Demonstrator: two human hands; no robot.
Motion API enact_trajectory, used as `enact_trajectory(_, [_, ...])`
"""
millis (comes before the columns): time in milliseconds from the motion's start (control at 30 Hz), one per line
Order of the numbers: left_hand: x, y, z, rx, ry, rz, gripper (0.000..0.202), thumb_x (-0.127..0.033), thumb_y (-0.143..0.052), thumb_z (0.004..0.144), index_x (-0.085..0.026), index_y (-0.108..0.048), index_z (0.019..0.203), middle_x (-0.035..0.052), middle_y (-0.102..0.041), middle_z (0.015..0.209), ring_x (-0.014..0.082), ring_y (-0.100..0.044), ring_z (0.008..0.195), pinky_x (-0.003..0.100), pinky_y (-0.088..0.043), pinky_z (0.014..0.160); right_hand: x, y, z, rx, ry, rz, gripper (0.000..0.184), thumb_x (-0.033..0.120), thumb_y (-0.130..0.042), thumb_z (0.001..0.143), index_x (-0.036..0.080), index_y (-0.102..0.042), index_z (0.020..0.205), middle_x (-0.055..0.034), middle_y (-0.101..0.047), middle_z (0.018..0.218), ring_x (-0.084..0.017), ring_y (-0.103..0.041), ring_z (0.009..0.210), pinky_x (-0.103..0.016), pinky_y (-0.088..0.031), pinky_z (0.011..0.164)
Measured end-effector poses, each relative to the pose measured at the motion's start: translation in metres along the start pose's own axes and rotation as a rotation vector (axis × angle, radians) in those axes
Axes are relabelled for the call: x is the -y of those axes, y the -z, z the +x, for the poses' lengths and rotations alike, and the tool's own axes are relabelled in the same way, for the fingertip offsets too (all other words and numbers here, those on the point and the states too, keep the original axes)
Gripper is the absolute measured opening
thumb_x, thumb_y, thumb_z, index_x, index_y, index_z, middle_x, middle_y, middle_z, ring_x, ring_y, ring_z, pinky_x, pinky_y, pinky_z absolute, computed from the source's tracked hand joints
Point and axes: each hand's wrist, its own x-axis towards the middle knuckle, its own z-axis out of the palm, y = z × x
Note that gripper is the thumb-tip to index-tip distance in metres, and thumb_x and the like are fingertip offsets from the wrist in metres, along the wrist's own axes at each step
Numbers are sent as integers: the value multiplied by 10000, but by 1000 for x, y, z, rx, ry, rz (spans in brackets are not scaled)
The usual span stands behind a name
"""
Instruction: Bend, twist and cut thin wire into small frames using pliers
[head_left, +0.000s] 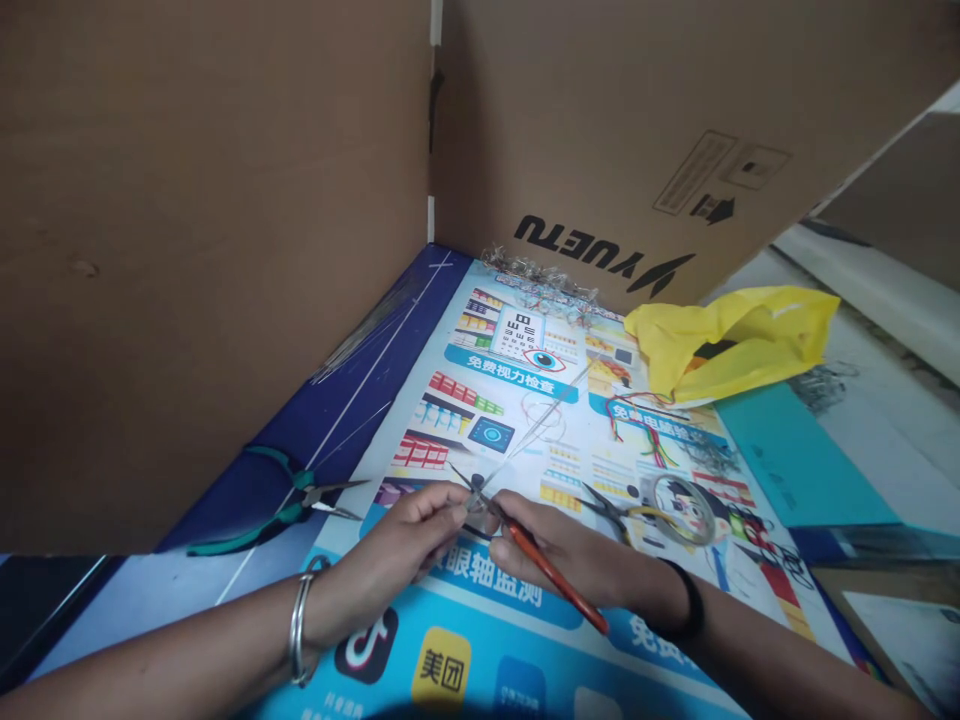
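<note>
Fingers pinched together, my left hand (431, 515) holds thin metal wires (549, 410), whose long ends stretch away to the upper right. Right beside it, my right hand (544, 535) is closed around red-handled pliers (559, 585). The pliers' jaws meet the wires at my left fingertips; the exact contact is too small to make out. To the left lie green-handled pliers (292, 505) with their jaws apart. A yellow-handled pair of pliers (619, 512) rests right of my right hand, near a roll of clear tape (682, 508).
A printed poster (480, 600) covers the work surface. Tall cardboard panels (585, 120) stand behind and at left. Tangled wire pieces (540, 275) lie along the back. A yellow bag (787, 310), coloured cords (656, 445) and a teal sheet (810, 460) are at right. Straight wires (367, 335) lie left.
</note>
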Motion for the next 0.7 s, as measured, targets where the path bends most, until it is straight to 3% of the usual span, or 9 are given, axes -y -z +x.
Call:
enact_trajectory(233, [3, -1, -6, 21, 86, -53, 243, -430, -521, 845, -193, -541, 896, -89, -271, 522, 69, -173, 447, 216, -95, 408, 4, -3, 6, 32, -80, -78, 225, 390, -457, 870, 166, -455, 858, 3, -472, 733, -120, -435, 645, -261, -388, 604])
enact_trajectory(333, [13, 2, -8, 20, 150, -150, 206, -411, -518, 849, -206, -503, 862, -89, -268, 536, 62, -149, 428, 219, -63, 390, 4, -3, 15, 113, -85, -30, 171, 303, -487, 844, 166, -450, 748, 25, -443, 645, -97, -414, 580, -234, -367, 542])
enact_trajectory(433, [21, 4, -8, 1, 205, -257, 166, -364, -529, 837, -215, -457, 828, -90, -304, 539, 52, -159, 400, 217, -56, 369, 2, -2, 28, 272, -110, 51, 228, 189, -527, 785, 175, -385, 607, 64, -357, 506, -56, -351, 469, -189, -305, 443])
enact_trajectory(633, [19, 3, -6, -35, 278, -410, 157, -316, -543, 797, -214, -423, 791, -88, -319, 531, 44, -177, 386, 207, -61, 350, -2, 1, 46, 342, -449, 71, 155, 251, -476, 819, 190, -422, 688, 94, -364, 402, -62, -374, 301, -159, -309, 290])
enact_trajectory(700, [17, 3, -5, -43, 292, -440, 159, -319, -540, 793, -213, -421, 787, -85, -334, 535, 42, -186, 385, 206, -59, 351, -4, 1, 47, 364, -504, 70, 139, 279, -492, 812, 187, -445, 719, 92, -387, 392, -69, -391, 285, -158, -318, 270])
